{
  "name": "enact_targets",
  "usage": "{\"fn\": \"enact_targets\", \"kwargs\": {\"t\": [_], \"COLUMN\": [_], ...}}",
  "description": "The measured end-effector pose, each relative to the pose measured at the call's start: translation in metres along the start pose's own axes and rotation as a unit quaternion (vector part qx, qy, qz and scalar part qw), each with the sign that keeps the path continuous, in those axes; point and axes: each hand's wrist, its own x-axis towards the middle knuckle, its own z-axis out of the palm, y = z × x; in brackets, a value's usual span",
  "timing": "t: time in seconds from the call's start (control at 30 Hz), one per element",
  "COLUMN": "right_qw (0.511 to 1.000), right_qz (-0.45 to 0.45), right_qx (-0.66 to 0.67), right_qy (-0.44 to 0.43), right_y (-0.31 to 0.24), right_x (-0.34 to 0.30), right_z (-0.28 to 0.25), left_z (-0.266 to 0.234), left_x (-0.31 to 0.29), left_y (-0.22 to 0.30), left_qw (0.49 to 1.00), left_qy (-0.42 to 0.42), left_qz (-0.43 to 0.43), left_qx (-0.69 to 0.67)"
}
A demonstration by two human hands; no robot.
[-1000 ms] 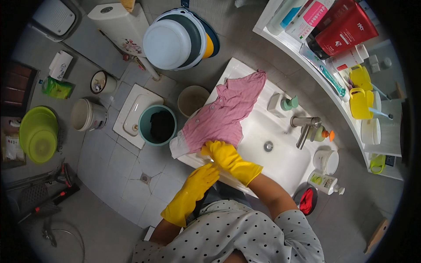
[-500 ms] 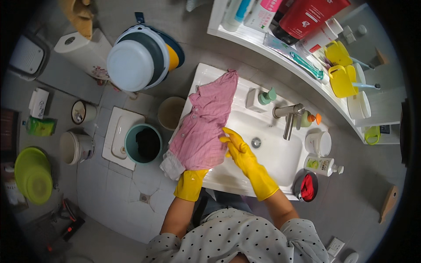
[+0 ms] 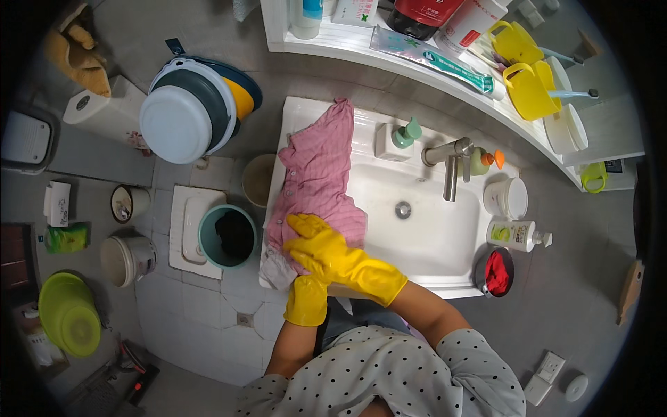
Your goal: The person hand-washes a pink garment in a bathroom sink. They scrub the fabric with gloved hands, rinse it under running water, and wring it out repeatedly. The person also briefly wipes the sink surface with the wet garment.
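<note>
A pink striped shirt (image 3: 316, 163) with a row of buttons lies spread over the left part of the white sink (image 3: 424, 254), a greyish-white bit of cloth (image 3: 279, 267) at its lower end. My right hand (image 3: 323, 251), in a yellow rubber glove, lies across the lower part of the shirt with its fingers stretched out and slightly apart. Just below it is my left hand (image 3: 306, 300), gloved the same way. Only its cuff and wrist show; its fingers are hidden by the shirt and my right hand.
Behind the basin stand a metal faucet (image 3: 450, 156) and a white soap dispenser (image 3: 397, 140). Along its right side are a white tub (image 3: 507, 197), a pump bottle (image 3: 513, 235) and a dark bowl with red cloth (image 3: 495, 272). A teal bucket (image 3: 228, 236) stands on the floor at left.
My right hand has moved left and down from the shirt's right edge onto its lower part. My left hand stays at the lower end. The head view has shifted slightly.
</note>
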Motion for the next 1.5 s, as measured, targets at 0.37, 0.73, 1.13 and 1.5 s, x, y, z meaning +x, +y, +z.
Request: {"fn": "enact_targets", "kwargs": {"t": [0.37, 0.73, 1.13, 1.5], "right_qw": [0.985, 0.999, 0.998, 0.998], "right_qz": [-0.05, 0.039, -0.03, -0.029], "right_qx": [-0.156, 0.003, 0.024, -0.044], "right_qy": [-0.047, -0.016, 0.052, 0.033], "right_y": [-0.015, 0.025, 0.001, -0.015], "right_x": [0.004, 0.008, 0.003, 0.001], "right_z": [-0.026, -0.046, -0.029, -0.032], "left_z": [0.002, 0.002, -0.007, -0.011], "left_x": [0.011, 0.02, 0.03, 0.026], "left_y": [-0.005, -0.007, -0.006, -0.01], "left_qw": [1.0, 1.0, 1.0, 0.999], "left_qy": [0.002, 0.006, 0.012, -0.005], "left_qz": [-0.003, 0.0, -0.003, -0.005], "left_qx": [0.008, 0.014, 0.024, 0.035]}}
